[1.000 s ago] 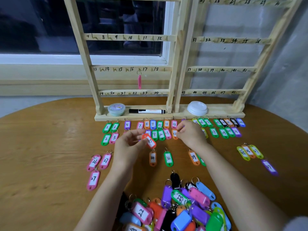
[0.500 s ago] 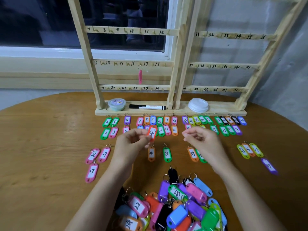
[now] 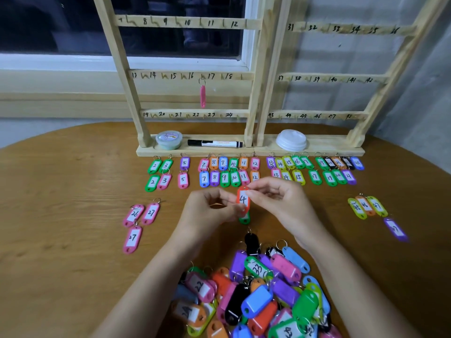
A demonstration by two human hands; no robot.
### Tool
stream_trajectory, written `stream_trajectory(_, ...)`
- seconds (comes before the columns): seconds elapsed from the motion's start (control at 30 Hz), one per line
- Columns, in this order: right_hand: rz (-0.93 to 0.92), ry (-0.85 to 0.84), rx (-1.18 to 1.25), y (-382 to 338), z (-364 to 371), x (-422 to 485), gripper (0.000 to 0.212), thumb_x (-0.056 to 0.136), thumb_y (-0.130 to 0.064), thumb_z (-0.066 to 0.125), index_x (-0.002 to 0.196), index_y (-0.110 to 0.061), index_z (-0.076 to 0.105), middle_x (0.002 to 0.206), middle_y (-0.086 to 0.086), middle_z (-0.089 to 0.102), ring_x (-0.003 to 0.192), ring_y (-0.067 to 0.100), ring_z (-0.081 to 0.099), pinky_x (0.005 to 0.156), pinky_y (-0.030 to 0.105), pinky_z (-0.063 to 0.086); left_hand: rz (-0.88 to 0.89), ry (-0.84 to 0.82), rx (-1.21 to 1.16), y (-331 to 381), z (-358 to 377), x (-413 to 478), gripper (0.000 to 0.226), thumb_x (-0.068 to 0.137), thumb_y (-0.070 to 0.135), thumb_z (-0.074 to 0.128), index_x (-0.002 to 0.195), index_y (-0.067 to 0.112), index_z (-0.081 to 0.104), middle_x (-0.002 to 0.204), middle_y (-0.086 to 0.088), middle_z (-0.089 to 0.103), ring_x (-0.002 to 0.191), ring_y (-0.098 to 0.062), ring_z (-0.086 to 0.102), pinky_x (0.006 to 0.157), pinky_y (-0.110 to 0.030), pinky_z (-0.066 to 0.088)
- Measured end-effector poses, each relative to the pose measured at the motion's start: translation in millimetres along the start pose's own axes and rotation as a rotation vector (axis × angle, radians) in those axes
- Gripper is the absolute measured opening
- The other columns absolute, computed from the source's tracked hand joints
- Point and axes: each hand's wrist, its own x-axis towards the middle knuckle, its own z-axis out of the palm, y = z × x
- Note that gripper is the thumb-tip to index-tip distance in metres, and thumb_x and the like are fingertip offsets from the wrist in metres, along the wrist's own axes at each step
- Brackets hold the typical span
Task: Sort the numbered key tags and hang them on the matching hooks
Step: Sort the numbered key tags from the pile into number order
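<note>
Head view: left hand (image 3: 207, 211) and right hand (image 3: 285, 206) pinch tag 4 (image 3: 243, 200) between sorted rows (image 3: 229, 178) and pile (image 3: 256, 296)

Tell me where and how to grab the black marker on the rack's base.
Pinch the marker mid-barrel, coming from the front and slightly above. It lies flat, lengthwise along the rack's base; the pale tub and an upright post block its ends. The left hand and right hand both pinch orange tag 4; free one first.
</note>
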Motion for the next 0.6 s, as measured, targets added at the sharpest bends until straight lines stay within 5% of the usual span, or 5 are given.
stream_trajectory(0.13, 0.033, 0.060, 0.036, 1.1, -1.9, -0.3, 0.012, 0.083, -0.014, 0.071, 0.087, -0.025, 0.071, 0.086, -0.002, 0.072, 0.086, 0.011, 0.066, 0.079, 0.022, 0.052, 0.024, -0.041, 0.044, -2.4, -2.0, 0.1, 0.010, 0.074, 0.010, 0.077, 0.079, 0.016, 0.071, 0.077, -0.007, 0.072, 0.073, -0.015, 0.066, 0.066, -0.022, 0.053)
stream_trajectory(0.3, 0.105, 0.212, 0.162, 1.5, -14.2, 1.4, 0.009, 0.084, -0.015, 0.070, 0.087, -0.023, 0.070, 0.089, 0.000, 0.072, 0.086, 0.007, 0.065, 0.077, 0.016, 0.052, 0.242, -0.215, 0.505, -8.6, -7.3, 2.6, 0.018, 0.073, 0.013, 0.081, 0.086, 0.023, 0.073, 0.082, 0.010, 0.070, 0.076, 0.002, 0.063, 0.075, -0.015, 0.048)
stream_trajectory(0.43, 0.112, 0.232, 0.183, 2.3, -16.5, 1.3, 0.010, 0.085, -0.014, 0.069, 0.089, -0.023, 0.069, 0.093, 0.003, 0.072, 0.089, 0.011, 0.066, 0.077, 0.016, 0.053, 0.371, -0.273, 0.757, -14.5, -5.7, 3.2, 0.024, 0.072, 0.015, 0.082, 0.095, 0.021, 0.076, 0.093, 0.004, 0.065, 0.082, -0.008, 0.061, 0.076, -0.021, 0.047)
stream_trajectory(0.6, 0.112, 0.222, 0.182, 4.5, -14.0, 2.5, 0.009, 0.085, -0.012, 0.069, 0.087, -0.022, 0.069, 0.086, -0.001, 0.071, 0.081, 0.004, 0.063, 0.073, 0.014, 0.051, 0.386, -0.274, 0.710, -10.6, -5.5, 1.5, 0.012, 0.076, 0.014, 0.079, 0.077, 0.023, 0.072, 0.085, 0.008, 0.062, 0.076, -0.004, 0.057, 0.071, -0.015, 0.042)
